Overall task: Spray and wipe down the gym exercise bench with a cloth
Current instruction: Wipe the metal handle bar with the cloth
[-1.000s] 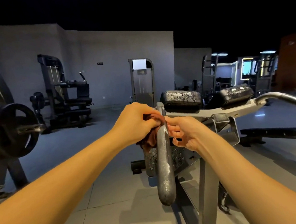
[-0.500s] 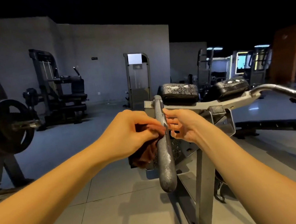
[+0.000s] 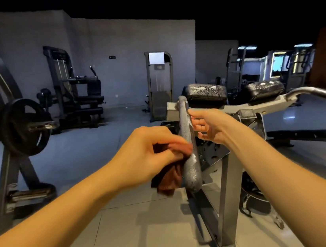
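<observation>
1. The left hand (image 3: 151, 153) had its fingers (image 3: 174, 143) clenched on a brown cloth (image 3: 168, 179), pressing it to the left side of a grey handle (image 3: 192, 173). Motion blur hid the fingertips.
2. The cloth's loose end hung just below those fingers, beside the handle's rounded lower end.
3. Across the handle, the right hand (image 3: 212, 129) had its bent fingers (image 3: 199, 128) and thumb against the upper right side. Whether they clasped the handle or merely touched it could not be told.
4. Beyond both hands, the handle met the bench frame (image 3: 229, 187), and two black pads (image 3: 206, 95) flecked with pale specks sat above it.
5. Far left of the left hand, well apart, a weight plate (image 3: 23, 127) stood on a rack.
</observation>
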